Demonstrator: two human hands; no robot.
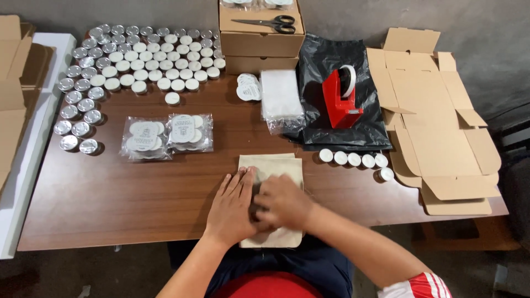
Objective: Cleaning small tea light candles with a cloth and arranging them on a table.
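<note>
Right now both of my hands rest on the beige cloth pouch (pixel 273 168), which lies flat at the near edge of the wooden table (pixel 110 204), straight ahead of me at six o'clock. My left hand (pixel 232 207) presses on it with fingers spread and flat, gripping nothing. My right hand (pixel 284 201) crosses over beside it, fingers curled toward something dark at the pouch's middle; I cannot tell whether they pinch it or only touch it.

Just past the pouch at about two o'clock stands a row of white tealight candles (pixel 354 159), near the pouch but not touching it. Beyond them sits a red tape dispenser (pixel 339 99) on a black plastic bag (pixel 331 72). At three o'clock lies a flat unfolded cardboard box (pixel 436 110). At twelve o'clock there is a stack of clear bags (pixel 280 99) and closed boxes with scissors (pixel 270 23) on top. At eleven o'clock lie two sealed packs of candles (pixel 165 135), and farther off a big field of loose candles (pixel 143 60).

As I judge it, the pouch hangs slightly over the table edge toward my lap, so a careless pull could drag it off. With my wrists crossed, my right forearm could sweep sideways into the candle row and roll them away.
</note>
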